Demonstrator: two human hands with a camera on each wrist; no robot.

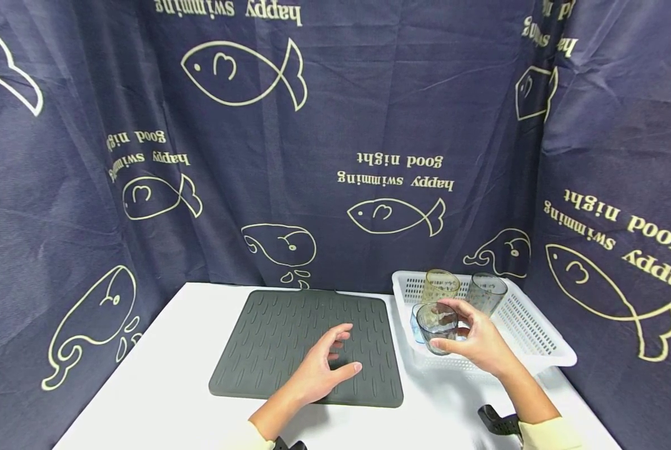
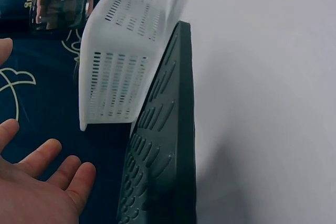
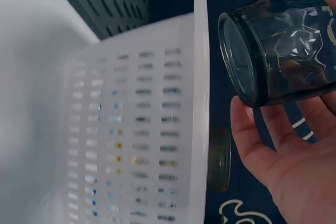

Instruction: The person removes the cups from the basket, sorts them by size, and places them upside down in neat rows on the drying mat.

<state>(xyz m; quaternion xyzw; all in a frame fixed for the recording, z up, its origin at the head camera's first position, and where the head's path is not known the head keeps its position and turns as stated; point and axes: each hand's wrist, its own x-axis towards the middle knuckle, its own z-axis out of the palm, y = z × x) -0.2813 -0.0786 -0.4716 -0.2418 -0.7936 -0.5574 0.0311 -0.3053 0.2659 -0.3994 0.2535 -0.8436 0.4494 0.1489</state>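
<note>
My right hand (image 1: 478, 337) grips a dark grey glass tumbler (image 1: 438, 331) by its sides, thumb near and fingers beyond. In the head view the tumbler overlaps the near left part of a white basket (image 1: 538, 331); the right wrist view shows it above the rim. Inside the basket stand an amber glass (image 1: 441, 284), a grey glass (image 1: 486, 292) and a light blue glass (image 1: 417, 325), partly hidden behind the held tumbler. Over the dark grey ribbed mat (image 1: 268, 350) hovers my left hand (image 1: 320, 372), fingers loosely bent, thumb apart, holding nothing.
Both mat and basket lie on a white table (image 1: 150, 387), the basket to the right of the mat. Dark blue curtains (image 1: 324, 137) with fish drawings and lettering hang behind and at both sides. A black strap (image 1: 501, 422) is on the right wrist.
</note>
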